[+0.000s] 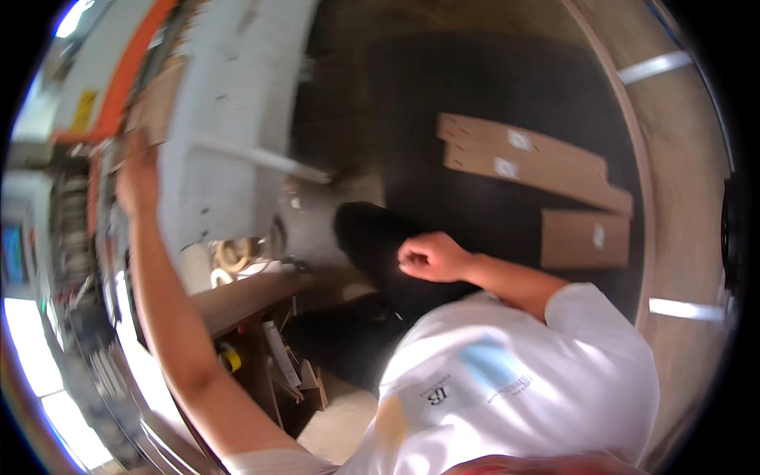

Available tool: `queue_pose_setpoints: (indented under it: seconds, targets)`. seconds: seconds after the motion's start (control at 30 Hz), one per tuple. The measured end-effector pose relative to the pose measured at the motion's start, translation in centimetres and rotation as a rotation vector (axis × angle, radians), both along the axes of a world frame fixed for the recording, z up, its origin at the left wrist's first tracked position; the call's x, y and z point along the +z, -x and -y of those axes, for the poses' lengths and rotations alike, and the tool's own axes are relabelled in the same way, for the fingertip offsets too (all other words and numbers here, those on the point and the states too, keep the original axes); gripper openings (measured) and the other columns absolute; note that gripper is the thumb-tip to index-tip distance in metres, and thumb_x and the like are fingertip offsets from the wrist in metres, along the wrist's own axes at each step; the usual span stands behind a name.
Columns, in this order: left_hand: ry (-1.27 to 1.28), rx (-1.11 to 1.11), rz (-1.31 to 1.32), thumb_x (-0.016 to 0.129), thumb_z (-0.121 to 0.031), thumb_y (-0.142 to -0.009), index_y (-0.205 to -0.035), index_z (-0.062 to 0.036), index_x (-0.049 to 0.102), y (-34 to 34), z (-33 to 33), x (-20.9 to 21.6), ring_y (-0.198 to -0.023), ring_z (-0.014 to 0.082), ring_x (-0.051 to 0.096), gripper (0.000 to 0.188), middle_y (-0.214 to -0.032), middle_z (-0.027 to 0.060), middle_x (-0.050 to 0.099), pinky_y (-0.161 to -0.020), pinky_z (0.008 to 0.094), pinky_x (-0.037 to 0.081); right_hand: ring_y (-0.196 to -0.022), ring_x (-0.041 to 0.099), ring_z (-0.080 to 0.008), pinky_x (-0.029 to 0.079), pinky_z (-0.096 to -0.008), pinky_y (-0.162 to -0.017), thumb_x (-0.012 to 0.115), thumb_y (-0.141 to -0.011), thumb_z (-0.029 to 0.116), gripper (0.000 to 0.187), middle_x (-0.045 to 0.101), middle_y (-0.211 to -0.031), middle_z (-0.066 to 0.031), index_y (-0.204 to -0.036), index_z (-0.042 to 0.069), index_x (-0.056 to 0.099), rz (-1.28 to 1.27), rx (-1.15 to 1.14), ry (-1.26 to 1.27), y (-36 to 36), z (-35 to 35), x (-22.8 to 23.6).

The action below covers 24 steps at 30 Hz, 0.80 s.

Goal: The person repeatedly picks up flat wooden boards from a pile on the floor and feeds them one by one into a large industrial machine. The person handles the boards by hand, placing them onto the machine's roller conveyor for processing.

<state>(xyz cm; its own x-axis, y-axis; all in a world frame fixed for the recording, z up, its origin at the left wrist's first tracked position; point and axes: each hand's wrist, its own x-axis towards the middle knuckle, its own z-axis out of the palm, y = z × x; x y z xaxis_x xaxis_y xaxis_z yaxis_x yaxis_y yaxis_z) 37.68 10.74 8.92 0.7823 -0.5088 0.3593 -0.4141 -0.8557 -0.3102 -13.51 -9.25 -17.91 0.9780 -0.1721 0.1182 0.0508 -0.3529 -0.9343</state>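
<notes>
One bare left hand [139,178] reaches to the far left, where its fingers are at the near edge of a brown board [165,99]. This board lies along the left side of a pale desk [229,103]. Because of blur, I cannot tell if these fingers grasp the board or only touch it. The right hand [433,257] is near the body, with fingers curled into a loose fist, and no object shows in it. On the right, a long brown piece [546,158] and a shorter brown piece [578,241] lie on a dark surface [507,87].
</notes>
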Motion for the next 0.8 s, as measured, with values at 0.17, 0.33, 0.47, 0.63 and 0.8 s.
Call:
queue_pose_setpoints:
  seconds: [0.17, 0.33, 0.47, 0.63, 0.8]
  targets:
    - [0.123, -0.423, 0.268, 0.071, -0.03, -0.1, -0.161, -0.0107, 0.047, 7.1, 3.2, -2.5, -0.154, 0.0313, 0.043, 0.069, -0.165, 0.0073, 0.049, -0.124, 0.0461, 0.039, -0.093, 0.074, -0.0252, 0.06, -0.0408, -0.084, 0.085, -0.085, 0.024, 0.029, 0.076, -0.1, -0.0052, -0.108, 0.012, 0.074, -0.14, -0.372, 0.259, 7.8, 7.5, -2.6]
    - [0.317, -0.765, -0.32, 0.078, -0.016, -0.091, -0.152, -0.0077, 0.057, 21.2, 3.2, -11.7, -0.143, 0.0359, 0.055, 0.065, -0.156, 0.011, 0.059, -0.121, 0.0498, 0.041, -0.15, 0.046, -0.0352, 0.036, -0.0489, -0.125, 0.097, -0.067, 0.037, 0.106, 0.05, -0.162, -0.0127, -0.156, 0.012, 0.046, -0.715, -0.412, 0.674, 20.6, 16.0, -4.4]
    - [0.344, -0.892, -0.754, 0.08, -0.006, -0.086, -0.148, -0.0027, 0.06, 31.9, 3.1, -19.5, -0.132, 0.0399, 0.063, 0.065, -0.149, 0.0186, 0.064, -0.114, 0.0489, 0.049, -0.162, 0.027, -0.0343, 0.024, -0.0552, -0.132, 0.105, -0.044, 0.038, 0.144, 0.03, -0.174, -0.0127, -0.166, 0.014, 0.03, -1.075, -0.338, 0.777, 27.9, 19.2, -4.5]
    - [0.394, -0.837, -0.797, 0.072, -0.005, -0.089, -0.139, -0.0042, 0.065, 40.7, 2.5, -26.0, -0.139, 0.0387, 0.058, 0.05, -0.145, 0.0132, 0.067, -0.119, 0.0556, 0.041, -0.157, 0.033, -0.0376, 0.026, -0.0565, -0.13, 0.105, -0.041, 0.041, 0.146, 0.037, -0.17, -0.0142, -0.166, 0.016, 0.034, -1.036, -0.263, 0.759, 28.0, 20.2, -3.8]
    - [0.575, -0.696, -0.756, 0.065, -0.003, -0.092, -0.134, -0.0059, 0.068, 43.5, 2.5, -27.6, -0.145, 0.0374, 0.053, 0.043, -0.145, 0.0109, 0.067, -0.123, 0.0581, 0.034, -0.155, 0.038, -0.0371, 0.031, -0.0557, -0.127, 0.103, -0.047, 0.047, 0.137, 0.044, -0.165, -0.014, -0.164, 0.017, 0.038, -0.92, -0.314, 0.784, 24.3, 18.2, -4.7]
